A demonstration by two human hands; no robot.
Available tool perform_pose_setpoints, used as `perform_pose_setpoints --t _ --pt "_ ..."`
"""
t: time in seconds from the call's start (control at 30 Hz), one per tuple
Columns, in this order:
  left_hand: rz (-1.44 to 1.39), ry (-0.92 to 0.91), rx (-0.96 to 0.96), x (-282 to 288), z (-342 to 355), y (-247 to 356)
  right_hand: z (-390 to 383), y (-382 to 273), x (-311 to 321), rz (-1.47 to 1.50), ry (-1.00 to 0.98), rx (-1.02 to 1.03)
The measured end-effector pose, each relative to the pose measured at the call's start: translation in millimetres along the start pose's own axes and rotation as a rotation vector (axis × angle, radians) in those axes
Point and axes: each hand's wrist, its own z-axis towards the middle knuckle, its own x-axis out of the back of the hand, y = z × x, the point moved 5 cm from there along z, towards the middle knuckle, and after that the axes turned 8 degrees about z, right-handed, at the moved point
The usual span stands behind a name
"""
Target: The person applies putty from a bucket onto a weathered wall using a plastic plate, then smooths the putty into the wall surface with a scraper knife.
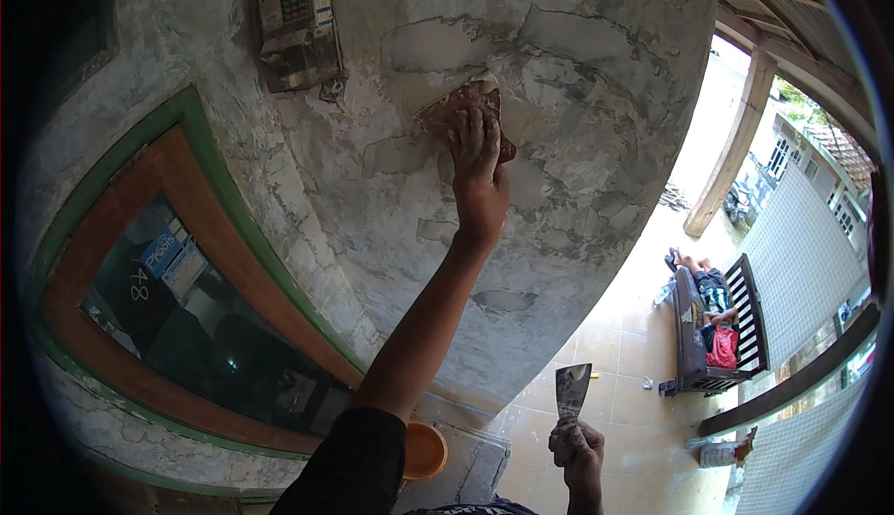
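High on the grey, patchy wall (438, 198), my left hand (478, 147) presses a folded brown sheet of sandpaper (456, 110) against the plaster. Its fingers lie over the sheet, and corners stick out on both sides of them. Smoothed filler patches (433, 47) show around the hand. Lower right, my right hand (577, 445) is closed around the handle of a putty knife (572, 389). The knife's blade points up, apart from the wall, with pale residue on it.
An electricity meter (296, 21) hangs upper left, above a green-framed window (200, 133). Below stands an orange bucket (424, 450) on a ledge. At right, a person (717, 305) lies on a dark bench (687, 329) on the tiled floor (605, 422), near a wooden post (736, 142).
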Motion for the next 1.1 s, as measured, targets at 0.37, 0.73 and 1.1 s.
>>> perform_pose_setpoints --t 0.37,0.73,1.1 --pt "-0.054 -0.110 -0.003 30 -45 -8 -2 -7 8 -0.024 0.039 0.018" --pt "-0.138 0.026 0.035 -2 8 17 -10 -10 12 -0.043 0.039 0.027" --pt "-0.247 0.066 -0.050 26 -57 47 -10 -12 18 -0.017 0.068 0.072"
